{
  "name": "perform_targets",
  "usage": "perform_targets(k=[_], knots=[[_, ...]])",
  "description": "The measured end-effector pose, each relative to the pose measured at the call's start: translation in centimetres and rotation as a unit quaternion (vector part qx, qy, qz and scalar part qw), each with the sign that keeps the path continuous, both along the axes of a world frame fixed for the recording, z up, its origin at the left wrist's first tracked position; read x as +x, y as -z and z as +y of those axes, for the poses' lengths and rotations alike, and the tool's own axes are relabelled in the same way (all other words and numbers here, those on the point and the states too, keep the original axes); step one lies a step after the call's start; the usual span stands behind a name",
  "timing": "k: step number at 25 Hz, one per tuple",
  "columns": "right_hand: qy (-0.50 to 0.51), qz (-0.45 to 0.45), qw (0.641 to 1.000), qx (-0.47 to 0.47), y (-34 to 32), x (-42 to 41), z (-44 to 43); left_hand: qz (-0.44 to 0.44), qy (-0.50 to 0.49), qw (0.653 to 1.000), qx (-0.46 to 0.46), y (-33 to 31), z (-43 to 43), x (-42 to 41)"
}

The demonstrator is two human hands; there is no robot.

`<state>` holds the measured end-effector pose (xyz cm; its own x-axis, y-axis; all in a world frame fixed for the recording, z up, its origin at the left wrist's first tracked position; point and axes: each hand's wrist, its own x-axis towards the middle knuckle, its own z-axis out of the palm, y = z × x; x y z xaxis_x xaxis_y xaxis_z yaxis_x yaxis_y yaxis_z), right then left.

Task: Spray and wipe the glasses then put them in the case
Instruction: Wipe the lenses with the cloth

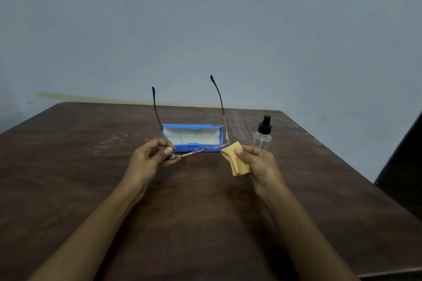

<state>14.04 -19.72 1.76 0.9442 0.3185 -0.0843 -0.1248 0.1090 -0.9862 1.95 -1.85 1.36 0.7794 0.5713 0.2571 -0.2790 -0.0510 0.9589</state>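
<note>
Left hand (151,157) is pinching the glasses (201,149) at the left hinge, held above the table (91,166), temples pointing up and away. Right hand (255,162) is clamping the yellow cloth (234,159) against the right lens end. Judging wiping in hand: best supporting the frame near the lens, rubbing lightly. Counting: one pair of glasses, one cloth, one open blue case (193,137), one spray bottle (263,134)
</note>
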Motion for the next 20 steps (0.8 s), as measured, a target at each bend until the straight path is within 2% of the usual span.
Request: perform_targets(k=[7,13,20], knots=[[0.070,0.002,0.989,-0.131,1.1,0.1,-3.8,0.046,-0.011,0.992,0.114,0.9,-0.7,-0.1],[0.142,-0.098,0.944,-0.281,1.1,-0.1,-4.8,0.064,-0.013,0.987,0.147,1.0,-1.1,-0.2],[0.125,-0.154,0.897,-0.396,1.1,-0.2,-5.6,0.066,-0.015,0.986,0.154,1.2,-1.2,-0.2]])
